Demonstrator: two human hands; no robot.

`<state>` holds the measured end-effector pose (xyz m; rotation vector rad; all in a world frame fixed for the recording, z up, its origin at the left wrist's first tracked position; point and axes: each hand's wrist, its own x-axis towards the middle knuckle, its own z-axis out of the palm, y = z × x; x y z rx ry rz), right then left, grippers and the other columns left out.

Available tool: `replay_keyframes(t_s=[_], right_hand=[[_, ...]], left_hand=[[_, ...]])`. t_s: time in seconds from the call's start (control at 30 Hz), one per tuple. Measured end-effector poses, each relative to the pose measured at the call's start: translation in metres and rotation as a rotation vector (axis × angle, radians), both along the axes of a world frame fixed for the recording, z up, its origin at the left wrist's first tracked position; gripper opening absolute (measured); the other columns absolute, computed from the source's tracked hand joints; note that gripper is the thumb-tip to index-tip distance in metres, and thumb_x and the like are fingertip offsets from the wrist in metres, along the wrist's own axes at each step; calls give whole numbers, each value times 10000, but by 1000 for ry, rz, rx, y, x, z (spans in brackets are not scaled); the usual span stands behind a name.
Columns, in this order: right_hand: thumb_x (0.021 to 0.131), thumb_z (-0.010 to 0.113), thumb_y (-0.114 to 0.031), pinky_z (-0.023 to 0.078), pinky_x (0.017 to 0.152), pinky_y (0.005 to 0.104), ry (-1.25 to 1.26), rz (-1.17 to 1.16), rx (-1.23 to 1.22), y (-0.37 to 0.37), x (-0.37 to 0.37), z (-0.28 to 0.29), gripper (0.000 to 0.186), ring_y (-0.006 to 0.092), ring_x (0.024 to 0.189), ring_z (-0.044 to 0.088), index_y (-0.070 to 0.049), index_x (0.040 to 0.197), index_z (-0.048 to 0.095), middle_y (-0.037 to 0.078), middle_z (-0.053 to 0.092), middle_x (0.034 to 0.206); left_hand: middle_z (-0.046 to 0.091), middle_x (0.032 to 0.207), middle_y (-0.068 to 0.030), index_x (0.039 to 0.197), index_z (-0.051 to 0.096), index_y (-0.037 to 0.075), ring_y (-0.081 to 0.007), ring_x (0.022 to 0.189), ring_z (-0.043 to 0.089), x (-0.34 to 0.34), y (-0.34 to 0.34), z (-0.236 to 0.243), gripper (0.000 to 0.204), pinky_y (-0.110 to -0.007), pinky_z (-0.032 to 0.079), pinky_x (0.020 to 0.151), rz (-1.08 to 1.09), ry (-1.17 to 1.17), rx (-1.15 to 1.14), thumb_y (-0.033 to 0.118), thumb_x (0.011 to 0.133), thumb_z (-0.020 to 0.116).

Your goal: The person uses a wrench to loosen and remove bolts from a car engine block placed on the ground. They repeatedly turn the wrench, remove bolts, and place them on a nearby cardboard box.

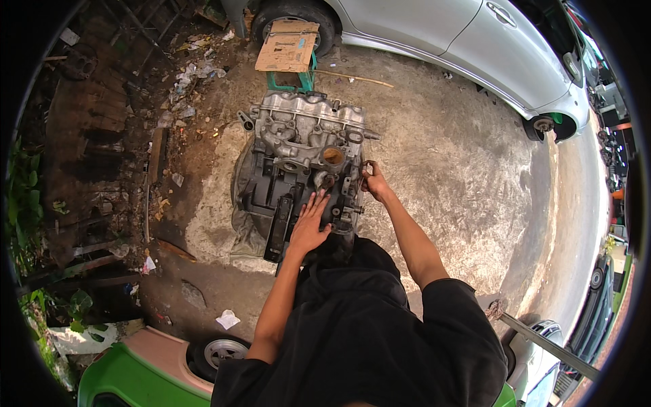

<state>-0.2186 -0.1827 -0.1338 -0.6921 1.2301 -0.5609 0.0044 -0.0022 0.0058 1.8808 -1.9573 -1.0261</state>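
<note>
The left hand's fingers (314, 205) are lying nearly straight and slightly apart, pressing no grip around anything; the left hand (310, 224) is resting palm down on the dark near part of the engine (285, 132). The right hand (372, 180) is curling its fingers in close at the engine's right edge, thumb and forefinger nearly meeting; whether they are pinching something small, I cannot tell.

The engine is sitting on the ground (461, 190) straight ahead of the person, in the middle of the view. Its silver cover (312, 108) is forming the far end, and a round port (332, 157) is showing a rusty brown inside, between the cover and the left hand. A long black part (277, 230) is lying just left of that hand. A grey cloth (247, 241) is spreading out at the engine's lower left.

Beyond the engine, a green stool (312, 73) is bearing a piece of cardboard (288, 47), with a thin stick (356, 79) lying to its right. A silver car (420, 30) is standing behind. Litter (196, 74) is strewing the upper left, while a green car (122, 373) is filling the lower left corner.
</note>
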Motion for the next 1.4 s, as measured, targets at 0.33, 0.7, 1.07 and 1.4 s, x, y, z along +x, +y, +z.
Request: replay_keyframes(t_s=[0.33,0.7,1.07,1.4], right_hand=[[1066,539,-137,498,632,429,329,119,-312,11,11,35,384,278,664,638,-156,1427,409,178,669,839],[956,641,-39,539,798,518,600,136,-844,89,18,99,250,471,930,670,-4,1185,547,267,668,1025],[867,692,26,525,837,514,521,162,-934,156,1,79,289,465,974,642,-1,1136,592,239,640,1071],[846,703,49,541,857,484,649,267,-1071,183,-15,58,394,454,1004,638,-11,1219,590,205,640,1101]], left_hand=[[156,1748,-10,1655,250,182,-253,1610,124,0,0,1,868,-474,197,1288,3,3,-8,193,904,686],[158,1747,-17,1651,254,172,-274,1608,132,0,1,-7,885,-497,212,1281,4,11,-41,176,882,691],[143,1749,-51,1646,269,171,-295,1609,117,2,1,-13,859,-513,216,1273,-7,30,-52,175,899,692],[119,1754,-38,1647,267,173,-281,1612,94,2,0,-12,855,-501,208,1281,-19,15,-28,166,908,697]])
